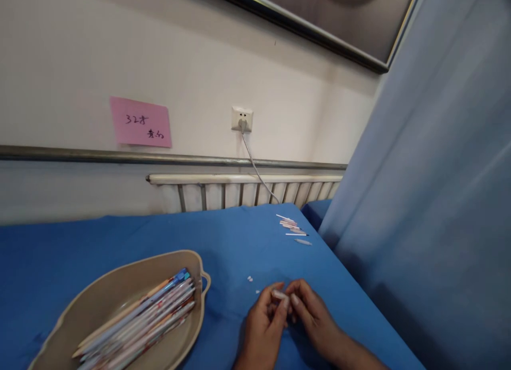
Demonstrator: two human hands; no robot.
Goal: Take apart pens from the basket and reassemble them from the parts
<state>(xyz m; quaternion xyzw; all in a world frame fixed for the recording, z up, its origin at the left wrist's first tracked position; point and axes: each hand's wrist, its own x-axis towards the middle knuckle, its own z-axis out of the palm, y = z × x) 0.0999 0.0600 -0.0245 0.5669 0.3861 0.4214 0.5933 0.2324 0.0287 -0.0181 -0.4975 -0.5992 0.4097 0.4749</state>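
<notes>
My left hand (263, 327) pinches a small pale tube-like piece (279, 294), perhaps a pen part; its exact kind is too small to tell. Right beside it is my right hand (317, 317), its thumb and fingers pressed together close to that piece. Whatever those right fingertips hold, if anything, is hidden. Just beyond my hands, a few tiny white bits (249, 279) lie on the blue cloth (223, 237). Farther back on the right, several slim pen parts (293, 224) are laid out in a loose group.
At the left sits a beige basin (202, 306) with a loop handle, holding many pens (147, 322). A white headboard rail (239, 179) and a wall socket with a plugged-in cord (242, 120) are behind. A blue curtain (431, 146) hangs at the right.
</notes>
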